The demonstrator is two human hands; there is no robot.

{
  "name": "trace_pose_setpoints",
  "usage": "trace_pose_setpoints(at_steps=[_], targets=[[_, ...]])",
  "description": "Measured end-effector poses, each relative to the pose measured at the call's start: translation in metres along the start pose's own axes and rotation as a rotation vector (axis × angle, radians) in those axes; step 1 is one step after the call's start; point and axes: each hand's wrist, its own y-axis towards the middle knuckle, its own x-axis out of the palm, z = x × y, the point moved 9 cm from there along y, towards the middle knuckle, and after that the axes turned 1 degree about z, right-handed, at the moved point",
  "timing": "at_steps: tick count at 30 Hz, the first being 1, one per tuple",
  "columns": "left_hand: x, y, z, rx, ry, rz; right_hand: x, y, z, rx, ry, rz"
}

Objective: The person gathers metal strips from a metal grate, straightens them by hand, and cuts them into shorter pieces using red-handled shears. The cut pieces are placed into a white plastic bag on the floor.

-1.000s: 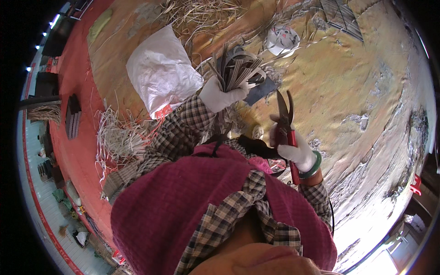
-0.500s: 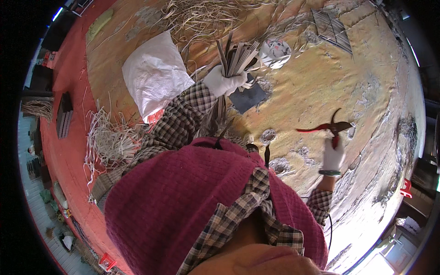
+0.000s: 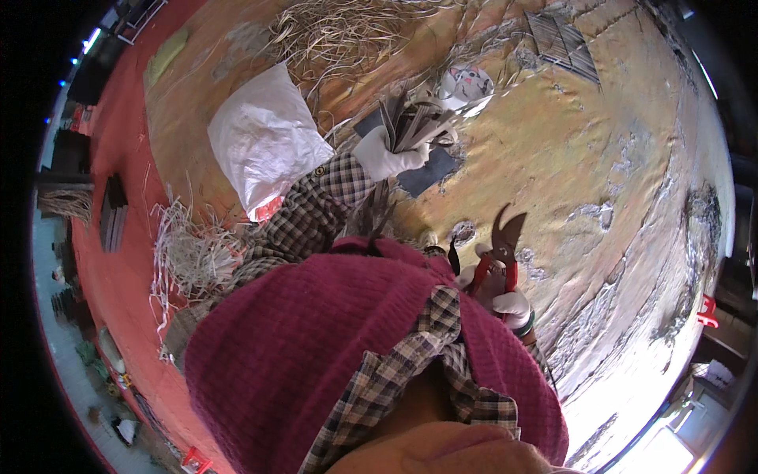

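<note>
My left hand [image 3: 385, 156], in a white glove, is closed around a bundle of thin flat strips [image 3: 418, 128] whose ends fan out up and to the right. Beneath that hand lies a dark grey square sheet [image 3: 427, 174]. My right hand [image 3: 513, 306], also gloved, grips red-handled pruning shears [image 3: 508, 234] close to my body. Their dark blades point away from me and stand apart, with no strip between them. A round container with a pink-and-grey pattern [image 3: 466, 84] sits just beyond the strips.
A white woven sack [image 3: 264, 134] lies left of my left forearm. Loose pale strips [image 3: 197, 253] are heaped below it, and a larger tangle of strips [image 3: 335, 35] is at the far side. A slatted panel [image 3: 563, 47] lies far right. Worn yellowish sheeting [image 3: 600, 158] covers the ground.
My right hand has come left and closer to my body, and the shears have turned so the blades point away. The strips in my left hand have tilted lower.
</note>
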Motion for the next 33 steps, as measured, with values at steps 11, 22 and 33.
trace_pose_setpoints(at_steps=[11,22,33], targets=[[0.04,0.001,-0.012,-0.05,-0.243,-0.168,0.041,0.051,-0.028,0.139,-0.248,-0.379],[0.039,-0.006,-0.04,-0.248,-0.275,-0.196,0.027,0.052,-0.034,0.251,-0.324,-0.315],[0.089,-0.019,-0.008,-0.415,-1.064,-0.524,0.031,0.059,-0.049,0.183,-0.453,-0.226]])
